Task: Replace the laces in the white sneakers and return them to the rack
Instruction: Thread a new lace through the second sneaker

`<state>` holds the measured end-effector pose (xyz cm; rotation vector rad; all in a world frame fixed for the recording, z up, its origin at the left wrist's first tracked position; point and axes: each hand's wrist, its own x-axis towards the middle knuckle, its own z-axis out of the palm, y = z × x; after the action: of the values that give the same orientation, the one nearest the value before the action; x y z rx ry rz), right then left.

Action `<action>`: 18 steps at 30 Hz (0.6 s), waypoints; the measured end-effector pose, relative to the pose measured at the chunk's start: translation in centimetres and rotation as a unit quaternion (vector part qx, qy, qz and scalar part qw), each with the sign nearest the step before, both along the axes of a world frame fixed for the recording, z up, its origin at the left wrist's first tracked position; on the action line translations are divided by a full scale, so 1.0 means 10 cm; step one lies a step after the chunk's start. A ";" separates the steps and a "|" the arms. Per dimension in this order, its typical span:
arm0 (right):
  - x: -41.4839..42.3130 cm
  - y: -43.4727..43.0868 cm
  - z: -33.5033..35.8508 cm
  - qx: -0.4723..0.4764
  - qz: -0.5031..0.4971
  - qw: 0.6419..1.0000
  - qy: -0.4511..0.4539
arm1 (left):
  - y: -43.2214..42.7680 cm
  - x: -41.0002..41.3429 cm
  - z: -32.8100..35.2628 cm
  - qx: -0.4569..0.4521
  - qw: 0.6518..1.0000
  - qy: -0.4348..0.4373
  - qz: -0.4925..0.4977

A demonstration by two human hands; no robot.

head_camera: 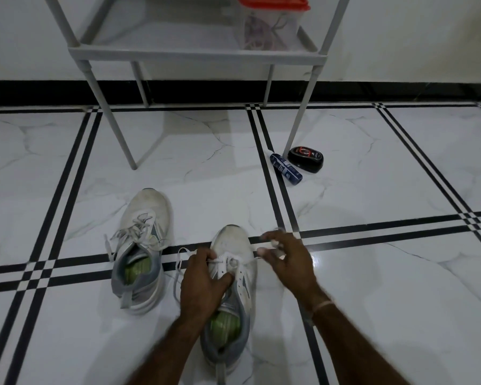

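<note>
Two white sneakers with grey heels and green insoles stand on the tiled floor. The left sneaker [142, 245] has loose grey laces. The right sneaker [231, 276] lies under my hands, with a white lace [228, 258] threaded through its lower eyelets. My left hand [203, 284] rests on the sneaker's tongue and pinches the lace's left strand. My right hand [283, 259] pinches the lace's right end, stretched out to the right of the toe. The grey rack [197, 52] stands ahead against the wall.
A clear box with a red lid [270, 23] sits on the rack's lower shelf. Beside the rack's right front leg [297, 129] lie a blue bottle [285, 169] and a black shoe-polish sponge [306, 159]. A black skirting runs along the wall.
</note>
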<state>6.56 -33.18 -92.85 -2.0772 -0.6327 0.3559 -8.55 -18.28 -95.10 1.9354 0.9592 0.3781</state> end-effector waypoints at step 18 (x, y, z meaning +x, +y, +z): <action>-0.07 0.05 -0.29 -0.079 -0.026 0.996 0.026 | -0.01 0.09 0.05 -0.016 0.999 0.030 0.000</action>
<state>5.90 -32.72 -95.73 -2.2232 -0.5337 0.4417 -7.66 -18.36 -94.63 1.9274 0.9978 0.3034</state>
